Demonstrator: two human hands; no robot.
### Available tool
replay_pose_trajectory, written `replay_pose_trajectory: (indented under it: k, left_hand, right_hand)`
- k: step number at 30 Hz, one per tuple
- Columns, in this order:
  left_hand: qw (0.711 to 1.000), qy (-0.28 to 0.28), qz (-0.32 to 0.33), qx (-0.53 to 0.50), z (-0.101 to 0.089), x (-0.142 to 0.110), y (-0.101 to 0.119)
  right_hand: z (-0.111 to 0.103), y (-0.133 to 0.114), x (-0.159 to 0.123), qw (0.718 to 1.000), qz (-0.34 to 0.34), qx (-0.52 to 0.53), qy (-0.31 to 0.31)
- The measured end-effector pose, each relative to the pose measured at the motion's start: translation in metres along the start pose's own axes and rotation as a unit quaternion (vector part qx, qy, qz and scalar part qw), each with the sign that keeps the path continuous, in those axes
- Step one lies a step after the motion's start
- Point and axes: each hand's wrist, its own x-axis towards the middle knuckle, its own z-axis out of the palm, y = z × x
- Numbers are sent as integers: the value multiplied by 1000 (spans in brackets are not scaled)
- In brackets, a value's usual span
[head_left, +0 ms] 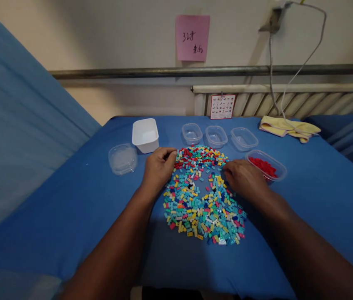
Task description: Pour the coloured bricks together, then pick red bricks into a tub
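A wide pile of small toy building bricks (207,208) in turquoise, yellow, red, pink and blue lies on the blue-covered table. At the upper left edge of the pile is my left hand (159,166), thumb and index finger drawn together; what they pinch, if anything, is too small to make out. Across from it, my right hand (246,177) rests at the upper right edge with its fingers curled among the bricks, their tips partly hidden. Just beyond that hand stands a clear plastic tub (281,171) holding red bricks (262,166). Red pieces are densest in the far part of the pile.
Behind the pile stand three clear tubs (191,133) and a white container (145,134). Stacked clear lids (122,159) lie at left. A yellow cloth (284,127) sits at the back right, under a hanging cable (301,68). Blue curtain (13,125) borders the left side.
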Motion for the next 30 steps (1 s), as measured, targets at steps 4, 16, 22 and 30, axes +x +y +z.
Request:
replay_pose_trajectory:
  k: [4,16,22,30]
  left_hand:
    - [997,-38,28,60,-7,4,-9]
    - [935,-178,218,214,9,-9,-11]
    - [956,-151,177,179,7,-6,-12]
    - [935,-181,208,222,13,-9,-12]
  right_hand:
    - [3,-2,-2,1000,-10,23,12]
    - [3,-22,-12,977,-101,176,68]
    - [6,-20,-14,971,-109,200,70]
    - [6,-23,-15,962,-119,231,87]
